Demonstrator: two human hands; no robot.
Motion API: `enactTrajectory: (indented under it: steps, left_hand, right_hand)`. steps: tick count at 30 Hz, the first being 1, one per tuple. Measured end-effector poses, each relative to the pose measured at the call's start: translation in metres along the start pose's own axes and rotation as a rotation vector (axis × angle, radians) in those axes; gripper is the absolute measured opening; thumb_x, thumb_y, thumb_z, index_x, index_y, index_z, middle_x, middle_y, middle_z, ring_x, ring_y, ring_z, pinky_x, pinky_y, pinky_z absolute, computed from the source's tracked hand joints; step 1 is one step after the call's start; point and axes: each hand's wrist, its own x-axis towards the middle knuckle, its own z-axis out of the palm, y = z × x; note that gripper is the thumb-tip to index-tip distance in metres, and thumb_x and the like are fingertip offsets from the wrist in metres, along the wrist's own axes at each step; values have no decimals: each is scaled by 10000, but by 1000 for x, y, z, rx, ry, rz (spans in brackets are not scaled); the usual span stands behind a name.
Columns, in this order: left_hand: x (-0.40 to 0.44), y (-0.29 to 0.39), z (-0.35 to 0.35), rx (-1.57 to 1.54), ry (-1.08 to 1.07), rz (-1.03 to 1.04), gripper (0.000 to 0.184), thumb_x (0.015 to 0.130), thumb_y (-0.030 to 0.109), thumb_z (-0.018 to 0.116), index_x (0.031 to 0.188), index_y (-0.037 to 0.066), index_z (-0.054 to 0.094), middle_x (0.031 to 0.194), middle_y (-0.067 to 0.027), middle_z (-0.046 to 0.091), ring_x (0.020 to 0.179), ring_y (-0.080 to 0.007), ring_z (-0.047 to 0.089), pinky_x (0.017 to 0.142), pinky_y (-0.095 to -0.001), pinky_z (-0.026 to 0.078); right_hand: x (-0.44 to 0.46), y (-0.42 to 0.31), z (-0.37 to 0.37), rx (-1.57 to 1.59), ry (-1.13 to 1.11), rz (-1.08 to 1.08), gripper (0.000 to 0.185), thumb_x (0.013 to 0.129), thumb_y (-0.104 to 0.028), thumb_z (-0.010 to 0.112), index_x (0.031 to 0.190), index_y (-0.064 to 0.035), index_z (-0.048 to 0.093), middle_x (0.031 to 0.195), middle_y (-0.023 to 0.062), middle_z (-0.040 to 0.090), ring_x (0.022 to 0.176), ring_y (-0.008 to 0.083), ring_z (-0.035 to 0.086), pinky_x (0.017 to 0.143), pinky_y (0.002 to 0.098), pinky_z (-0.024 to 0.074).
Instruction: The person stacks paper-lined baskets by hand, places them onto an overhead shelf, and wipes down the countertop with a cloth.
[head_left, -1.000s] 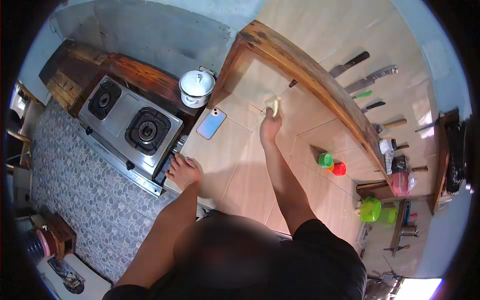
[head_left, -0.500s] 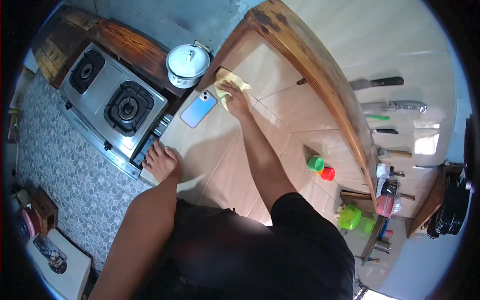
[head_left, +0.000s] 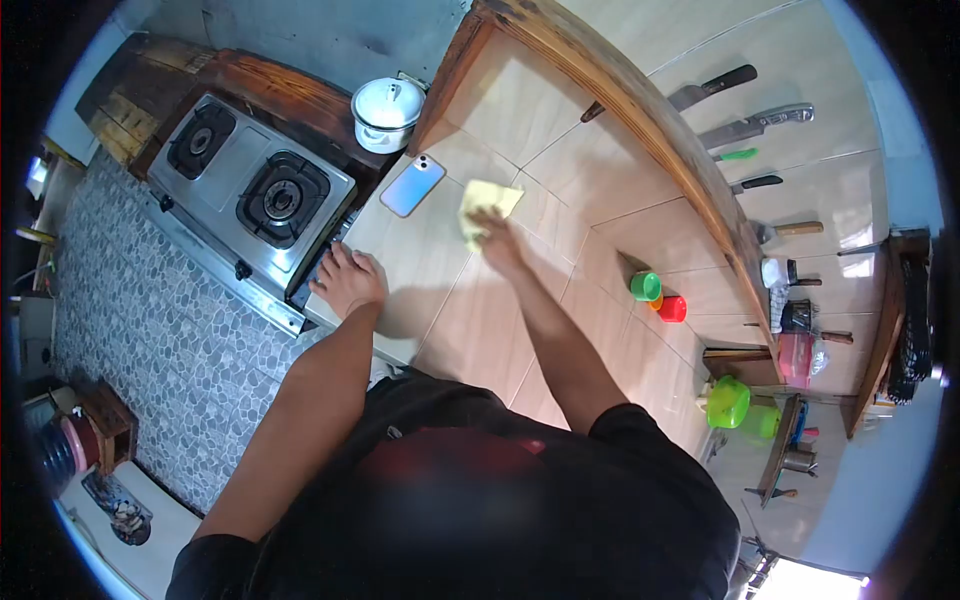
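My right hand (head_left: 492, 240) is on a yellow cloth (head_left: 487, 203), pressing it against the beige tiled counter (head_left: 470, 320). Part of the cloth is hidden under the fingers, and a corner sticks out beyond them. My left hand (head_left: 349, 281) rests at the counter's left edge beside the stove, fingers spread and holding nothing. Between the cloth and the stove lies a phone (head_left: 412, 186) with a blue back, camera side up.
A two-burner gas stove (head_left: 262, 185) stands at left, with a lidded white pot (head_left: 387, 114) behind it. Green (head_left: 645, 286) and red (head_left: 673, 309) cups sit at right. Several knives (head_left: 757, 127) hang on the wall beyond a wooden beam (head_left: 640, 125).
My right hand has drawn the yellow cloth away from the back corner, towards my body and past the phone. The view has shifted slightly; my left hand stays at the counter's edge.
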Motion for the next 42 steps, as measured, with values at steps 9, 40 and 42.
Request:
enactTrajectory:
  steps: [9,40,42]
  left_hand:
    - [2,-2,1,-10,-5,22,531,962,407,377,1413,142,470,1355,-119,543,1289,-315,462,1096,-572,241]
    - [4,-1,4,76,-97,-11,557,970,422,333,1453,159,423,1407,-124,504,1332,-317,434,1113,-561,230]
    - [4,0,3,71,-86,-12,557,971,423,333,1452,159,424,1414,-121,500,1335,-315,432,1118,-556,225]
  right_hand:
    - [-160,-165,104,560,-687,-291,351,942,-209,534,1251,-106,665,1093,172,688,1135,274,588,1013,383,429]
    - [-10,34,-8,230,79,226,421,897,-110,644,1318,-118,618,1349,154,559,1299,317,474,1079,402,408]
    - [-63,6,49,1205,64,306,452,921,-43,580,1370,-36,528,1387,171,514,1325,274,457,1085,390,409]
